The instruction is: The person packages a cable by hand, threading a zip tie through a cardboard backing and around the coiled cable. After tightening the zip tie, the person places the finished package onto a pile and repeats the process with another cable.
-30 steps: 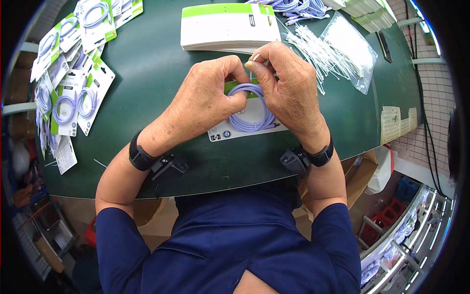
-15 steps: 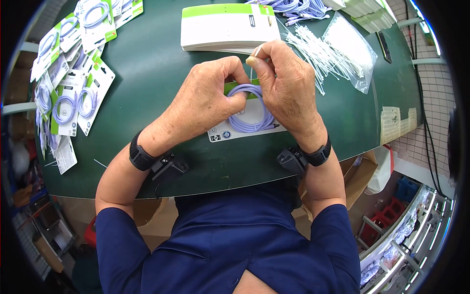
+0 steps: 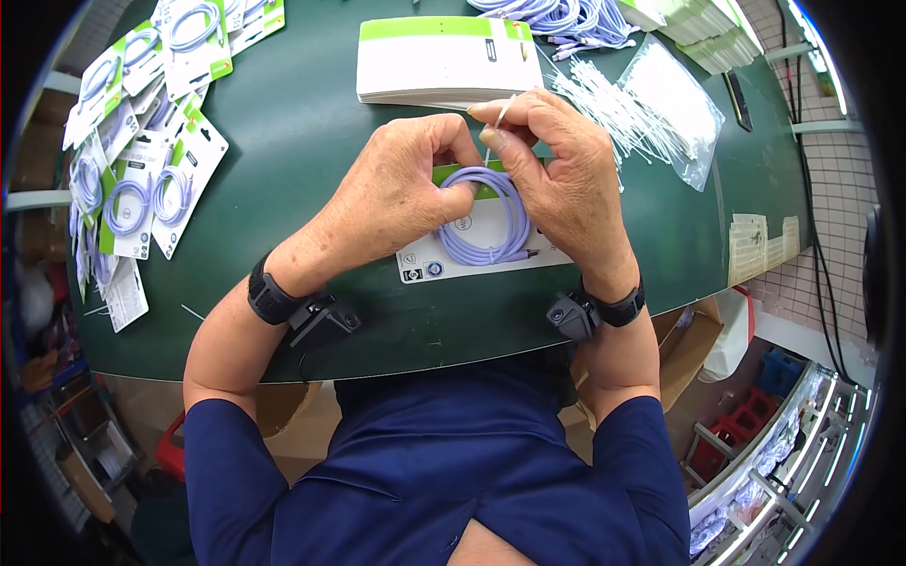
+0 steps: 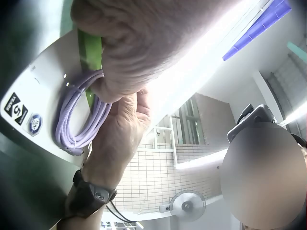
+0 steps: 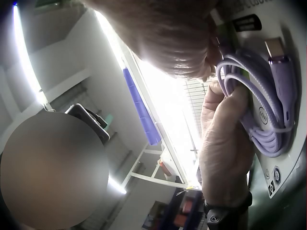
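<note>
A coil of lilac USB cable (image 3: 520, 222) lies on a white and green retail card (image 3: 462, 270). My left hand (image 3: 392, 184) grips coil and card at the upper left, its thumb over the cable. My right hand (image 3: 571, 174) pinches a thin white cable tie (image 3: 507, 108) between thumb and index finger above the green strip. The tie's lower part runs down toward the coil's top and is partly hidden. In the right wrist view, a metal-tipped plug (image 5: 280, 79) lies against the card, beside a white tie (image 5: 283, 129) round the cable's lower end.
A stack of blank-looking cards (image 3: 444, 66) stands just behind my hands. Loose white cable ties (image 3: 618, 108) and a clear bag (image 3: 675, 113) lie back right, near more lilac cables (image 3: 566, 24). Carded cables (image 3: 127, 203) pile up at the left of the green table (image 3: 283, 123).
My right hand has shifted slightly and turned, and the cable tie's end now sticks up past the index finger. My left hand keeps its grip on coil and card.
</note>
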Tool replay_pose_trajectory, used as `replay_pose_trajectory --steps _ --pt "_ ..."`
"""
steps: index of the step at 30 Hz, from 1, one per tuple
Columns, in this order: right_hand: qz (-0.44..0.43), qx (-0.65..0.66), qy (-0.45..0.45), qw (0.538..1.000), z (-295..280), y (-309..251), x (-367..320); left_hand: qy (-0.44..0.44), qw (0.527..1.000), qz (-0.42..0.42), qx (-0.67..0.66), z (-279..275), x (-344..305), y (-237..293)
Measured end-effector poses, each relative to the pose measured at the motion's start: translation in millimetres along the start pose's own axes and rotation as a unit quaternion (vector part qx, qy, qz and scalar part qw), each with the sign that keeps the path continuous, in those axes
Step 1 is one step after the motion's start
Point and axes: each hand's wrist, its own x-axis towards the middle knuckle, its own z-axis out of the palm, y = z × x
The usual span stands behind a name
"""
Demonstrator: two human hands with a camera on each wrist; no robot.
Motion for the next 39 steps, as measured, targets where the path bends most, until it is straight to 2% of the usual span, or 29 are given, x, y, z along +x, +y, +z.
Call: replay_pose_trajectory --steps 14,18,21,26,29,30,33,37,39 --pt "0.042 0.008 -0.022 0.999 0.4 -1.2 -2.7 -0.001 1.000 0.002 0.031 -3.3 -1.2 5.5" --pt "0.012 0.005 -0.003 1.000 1.3 -0.1 -0.5 0.001 1.000 0.007 0.030 -2.8 -0.4 5.6" --pt "-0.085 -0.024 0.013 0.996 -1.7 -3.5 3.3 0.014 1.000 0.011 0.017 -3.3 -0.3 8.6" --pt "-0.156 -0.088 0.018 0.984 -15.1 -22.6 1.0 0.032 0.999 0.029 0.029 -13.2 -0.1 21.2" --pt "-0.106 0.027 -0.005 0.994 -14.0 -31.6 -1.9 0.047 0.998 0.044 0.018 -19.3 0.9 25.2" --pt "-0.109 0.027 -0.008 0.994 -14.6 -33.7 -1.6 0.049 0.998 0.045 0.015 -21.3 1.1 26.4" --pt "-0.021 0.111 -0.062 0.992 -19.1 -40.4 0.4 0.053 0.998 0.042 0.006 -25.9 0.0 29.7" --pt "0.046 0.157 -0.095 0.982 -30.5 -45.7 5.1 0.031 0.999 -0.005 -0.027 -28.4 1.0 36.3" --pt "0.043 0.161 -0.099 0.981 -33.3 -41.4 4.2 0.023 1.000 -0.001 -0.008 -27.3 1.5 37.4"
